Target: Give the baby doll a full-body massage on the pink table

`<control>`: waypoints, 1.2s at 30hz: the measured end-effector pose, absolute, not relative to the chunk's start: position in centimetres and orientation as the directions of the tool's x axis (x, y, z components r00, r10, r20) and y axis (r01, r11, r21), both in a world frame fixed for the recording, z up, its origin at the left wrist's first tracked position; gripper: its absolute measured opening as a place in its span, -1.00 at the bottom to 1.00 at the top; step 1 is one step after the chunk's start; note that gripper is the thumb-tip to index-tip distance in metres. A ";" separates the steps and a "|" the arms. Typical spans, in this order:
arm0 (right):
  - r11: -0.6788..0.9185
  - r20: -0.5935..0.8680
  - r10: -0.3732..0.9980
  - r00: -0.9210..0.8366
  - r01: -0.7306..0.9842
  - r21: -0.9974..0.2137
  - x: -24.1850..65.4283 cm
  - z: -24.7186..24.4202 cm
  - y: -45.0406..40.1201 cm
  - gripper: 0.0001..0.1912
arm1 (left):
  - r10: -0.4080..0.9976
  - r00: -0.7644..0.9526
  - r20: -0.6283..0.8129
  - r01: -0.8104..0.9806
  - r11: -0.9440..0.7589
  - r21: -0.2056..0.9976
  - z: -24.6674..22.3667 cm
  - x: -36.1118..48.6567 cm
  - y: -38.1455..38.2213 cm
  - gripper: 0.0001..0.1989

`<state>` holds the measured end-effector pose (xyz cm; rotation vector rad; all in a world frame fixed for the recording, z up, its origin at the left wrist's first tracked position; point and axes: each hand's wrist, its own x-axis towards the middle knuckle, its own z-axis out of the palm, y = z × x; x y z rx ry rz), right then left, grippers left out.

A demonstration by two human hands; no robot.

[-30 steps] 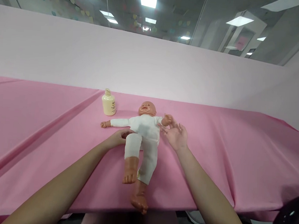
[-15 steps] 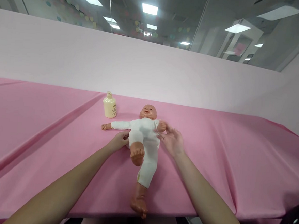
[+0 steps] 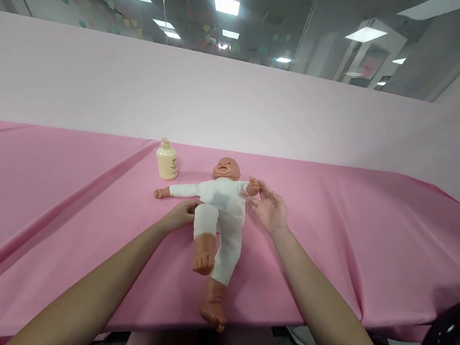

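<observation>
Near edge: a doll's [image 3: 221,214] bare foot hangs just past the front of the pink-covered tabletop [image 3: 55,197]; the other leg is bent, its foot raised off the cloth.
Doll: lies on its back in a white suit at the middle of the tabletop, head away from the camera, one arm stretched out to the side.
Left hand [image 3: 179,215]: rests on the cloth against the doll's hip, fingers loosely curled and touching the white suit, not clearly closed around anything.
Right hand [image 3: 269,209]: palm up and spread wide beside the doll's shoulder, fingertips at the doll's small raised hand, gripping nothing.
Handling, as a judgement: a steady left hand at the hip should keep the body from rolling; the right would do best to support the small arm from below instead of pulling on it.
Farther back: a cream bottle [image 3: 167,159] stands upright near the doll's outstretched arm, apart from both hands.
Hard to tell: the left fingertips are tucked against the doll's side; the bottle's label is too small to read; a dark round shape at the lower right corner is cut off.
</observation>
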<state>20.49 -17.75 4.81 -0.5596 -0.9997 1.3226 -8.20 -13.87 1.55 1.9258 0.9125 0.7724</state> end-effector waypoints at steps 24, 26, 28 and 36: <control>0.205 -0.088 0.893 0.441 -0.574 -0.793 29.8 -2.9 -10.4 -0.55 | 0.768 0.634 0.088 0.260 -0.320 0.911 2.2 -8.9 -13.9 -0.51; 0.212 -0.072 0.881 0.467 -0.528 -0.822 29.7 -3.0 -10.2 -0.49 | 0.787 0.607 0.106 0.234 -0.306 0.923 1.5 -8.9 -13.6 -0.54; 0.250 -0.016 0.874 0.486 -0.478 -0.842 29.5 -2.6 -10.3 -0.47 | 0.812 0.569 0.127 0.215 -0.296 0.930 0.8 -8.8 -13.3 -0.59; 0.303 0.235 0.881 0.411 -0.108 -0.947 27.2 0.3 -12.1 -0.29 | 0.832 0.412 0.371 0.422 -0.536 0.731 2.7 -5.2 -13.8 -0.70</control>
